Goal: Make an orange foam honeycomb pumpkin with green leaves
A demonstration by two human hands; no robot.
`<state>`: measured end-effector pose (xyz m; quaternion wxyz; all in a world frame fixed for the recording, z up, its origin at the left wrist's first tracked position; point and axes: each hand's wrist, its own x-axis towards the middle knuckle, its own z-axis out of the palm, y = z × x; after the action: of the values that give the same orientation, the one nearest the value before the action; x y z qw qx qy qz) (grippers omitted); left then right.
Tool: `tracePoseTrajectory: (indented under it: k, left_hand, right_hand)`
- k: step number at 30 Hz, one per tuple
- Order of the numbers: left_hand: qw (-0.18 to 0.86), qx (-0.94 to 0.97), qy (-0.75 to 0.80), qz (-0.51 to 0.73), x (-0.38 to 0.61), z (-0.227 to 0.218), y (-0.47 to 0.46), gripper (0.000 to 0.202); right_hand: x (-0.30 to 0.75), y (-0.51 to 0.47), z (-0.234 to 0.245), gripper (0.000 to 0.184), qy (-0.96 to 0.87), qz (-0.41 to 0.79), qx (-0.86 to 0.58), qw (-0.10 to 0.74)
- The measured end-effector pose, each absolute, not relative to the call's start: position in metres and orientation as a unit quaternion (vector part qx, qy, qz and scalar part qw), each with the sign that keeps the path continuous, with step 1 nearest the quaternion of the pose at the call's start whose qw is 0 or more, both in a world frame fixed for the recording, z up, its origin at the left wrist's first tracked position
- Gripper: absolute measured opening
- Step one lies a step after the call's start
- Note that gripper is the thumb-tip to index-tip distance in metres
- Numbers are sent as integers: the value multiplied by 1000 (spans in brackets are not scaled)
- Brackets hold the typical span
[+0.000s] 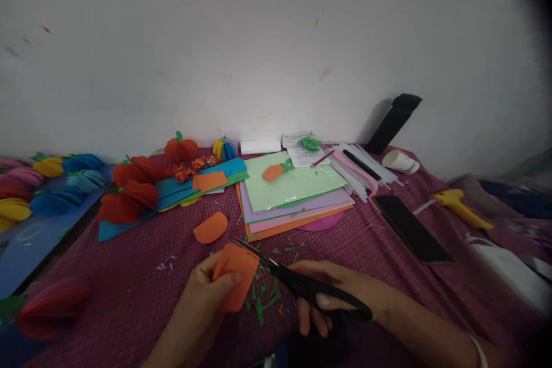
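My left hand [206,293] pinches a piece of orange paper [241,282] between thumb and fingers. My right hand [323,287] is closed round the black handles of a pair of scissors [302,284]. The scissor blades point left and lie at the upper edge of the orange paper. Just beyond my left hand, a rounded orange paper cutout [211,227] rests on the cloth. Green paper scraps [268,298] are scattered beneath and around the scissors.
A stack of coloured sheets [297,184] lies ahead, with an orange cutout on top. Red paper pumpkins [129,201] and other folded paper shapes fill the left. To the right are a phone [409,227], a yellow glue gun [461,207] and a black upright object [393,123] by the wall.
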<state>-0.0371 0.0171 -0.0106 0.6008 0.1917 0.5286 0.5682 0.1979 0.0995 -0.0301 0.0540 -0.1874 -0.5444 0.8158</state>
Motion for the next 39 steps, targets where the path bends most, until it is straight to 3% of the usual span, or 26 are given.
tracePoseTrajectory:
  k: [7,18,32,39]
  left_hand:
    - [600,179,525,576,-36,-13,15,21]
    - [642,159,476,579,-34,-17,14,18]
    - [644,160,458,592,-31,-17,12,24]
    - [656,169,452,581,-34,-19,14,22]
  right_hand:
    - [197,97,-28,89,-586,790,-165,68]
    - [193,94,-25,84,-538,800,-251,85]
    - [197,85,-34,57,-600,754,-229,141]
    - [198,87,-36,58,-597,759,-222,134]
